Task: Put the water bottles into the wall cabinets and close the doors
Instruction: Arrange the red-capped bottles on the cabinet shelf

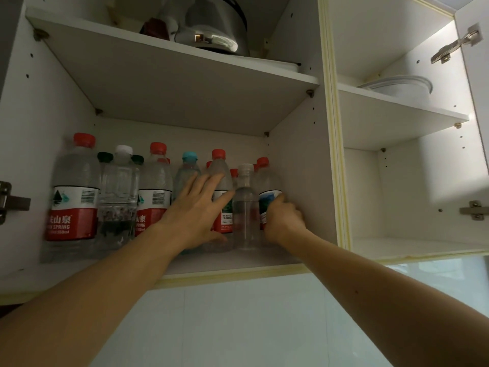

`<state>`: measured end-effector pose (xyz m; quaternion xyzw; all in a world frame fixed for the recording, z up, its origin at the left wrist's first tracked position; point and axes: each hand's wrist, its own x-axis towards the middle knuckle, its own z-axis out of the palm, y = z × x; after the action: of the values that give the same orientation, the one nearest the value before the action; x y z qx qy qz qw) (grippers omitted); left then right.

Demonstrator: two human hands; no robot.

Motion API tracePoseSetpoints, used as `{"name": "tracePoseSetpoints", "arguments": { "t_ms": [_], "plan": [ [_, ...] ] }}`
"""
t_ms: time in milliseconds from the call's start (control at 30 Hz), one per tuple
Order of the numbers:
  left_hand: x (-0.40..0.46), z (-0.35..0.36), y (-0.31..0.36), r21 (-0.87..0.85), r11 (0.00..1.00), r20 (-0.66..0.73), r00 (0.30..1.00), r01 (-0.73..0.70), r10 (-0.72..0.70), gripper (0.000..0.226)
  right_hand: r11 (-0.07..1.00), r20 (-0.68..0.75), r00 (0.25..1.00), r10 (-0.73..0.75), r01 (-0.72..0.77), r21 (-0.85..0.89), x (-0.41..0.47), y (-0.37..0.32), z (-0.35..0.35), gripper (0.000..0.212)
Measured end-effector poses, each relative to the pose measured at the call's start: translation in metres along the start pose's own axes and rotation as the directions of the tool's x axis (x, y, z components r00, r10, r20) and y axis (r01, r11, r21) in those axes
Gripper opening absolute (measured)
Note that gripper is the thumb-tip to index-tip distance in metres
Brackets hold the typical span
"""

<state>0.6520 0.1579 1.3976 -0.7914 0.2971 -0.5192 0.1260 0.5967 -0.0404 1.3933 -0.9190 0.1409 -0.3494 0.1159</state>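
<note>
Water bottles stand crowded on the lower cabinet shelf. The left hand lies spread against one; the right hand grips the rightmost bottle by its label. Thin, slippery plastic; best held mid-body

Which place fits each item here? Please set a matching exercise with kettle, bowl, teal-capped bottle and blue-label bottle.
Things:
1. kettle
2. bowl
3. teal-capped bottle
4. blue-label bottle

Places:
A. right cabinet, upper shelf
B. gripped by the right hand
C. left cabinet, top shelf
D. behind the left hand, whose fingers are spread

Pairs: 1-C, 2-A, 3-D, 4-B
</note>
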Motion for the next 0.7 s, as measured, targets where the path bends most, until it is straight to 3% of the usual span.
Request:
{"name": "tracePoseSetpoints", "arguments": {
  "t_ms": [167, 467, 700],
  "plan": [
    [0.000, -0.001, 0.001, 0.005, 1.000, 0.006, 1.000, -0.006, 0.006, 0.116, 0.989, 0.002, 0.999, 0.049, -0.048, 0.143, -0.008, 0.006, -0.002, 0.095],
    [0.001, -0.001, 0.002, 0.051, 0.998, 0.017, 0.999, -0.035, 0.034, 0.112, 0.970, 0.042, 0.999, -0.004, -0.007, 0.242, -0.008, 0.016, -0.008, 0.081],
    [0.004, 0.003, 0.003, 0.118, 0.993, 0.054, 0.998, -0.021, 0.015, 0.109, 0.956, 0.091, 0.995, -0.043, 0.015, 0.292, -0.005, 0.018, -0.012, 0.082]
  ]
}}
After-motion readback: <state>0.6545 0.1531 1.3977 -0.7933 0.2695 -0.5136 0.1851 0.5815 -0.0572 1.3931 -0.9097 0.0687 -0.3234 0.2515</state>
